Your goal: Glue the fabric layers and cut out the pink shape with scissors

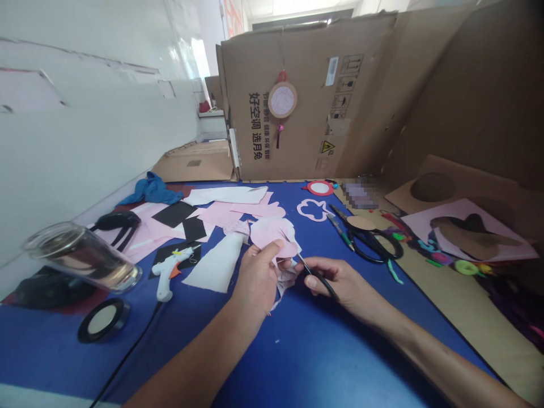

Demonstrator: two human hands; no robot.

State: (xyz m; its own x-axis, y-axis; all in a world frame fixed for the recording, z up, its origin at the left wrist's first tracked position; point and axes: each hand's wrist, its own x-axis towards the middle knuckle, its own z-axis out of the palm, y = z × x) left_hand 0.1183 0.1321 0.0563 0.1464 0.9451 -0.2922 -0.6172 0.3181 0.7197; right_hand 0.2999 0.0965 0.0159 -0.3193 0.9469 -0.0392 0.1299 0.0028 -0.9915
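Observation:
My left hand (260, 275) pinches a piece of pink paper (272, 233) between thumb and fingers, above the blue tabletop. Crumpled, pale patterned paper (287, 276) hangs below it, partly behind my fingers. My right hand (334, 277) is closed around a slim black-handled tool (325, 285) whose bright metal tip meets the pink paper's right edge; its exact kind is unclear. A cut-out pink flower-shaped outline (300, 209) lies just beyond my hands. White cloth-like material (215, 263) rests left of my left hand.
At left are a white glue gun (170, 275) with its cord, a lidded-looking glass of liquid (93, 263) and a black round object (103, 320). Black-handled scissors (369, 249) and a green craft knife (341, 231) lie right. A cardboard box (306, 130) stands behind.

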